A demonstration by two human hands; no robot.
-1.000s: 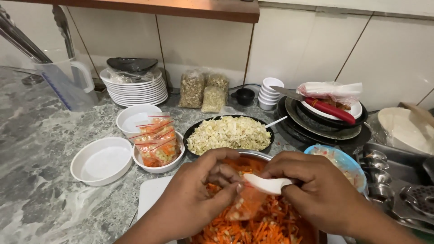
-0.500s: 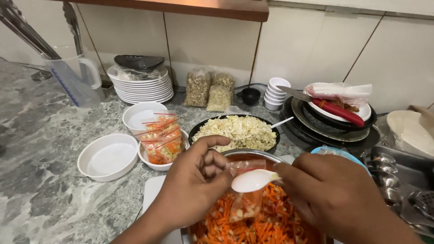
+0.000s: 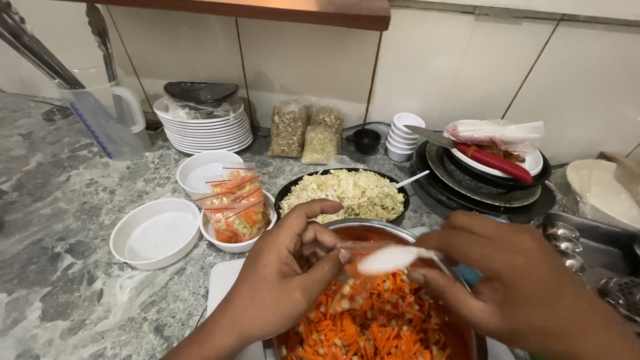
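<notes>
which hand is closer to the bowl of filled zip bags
Left. The left hand is just right of the bowl of filled zip bags; the right hand is much farther right.

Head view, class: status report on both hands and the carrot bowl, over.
Left hand holds small clear bag. Right hand holds white spoon. Both above carrot bowl. Nothing between.

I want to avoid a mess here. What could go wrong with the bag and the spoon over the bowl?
1. The left hand holds a small clear bag open with a few fingers; it could slip and spill.
2. The right hand tips a white spoon at the narrow opening, so carrot might miss and drop back into the metal bowl.
</notes>
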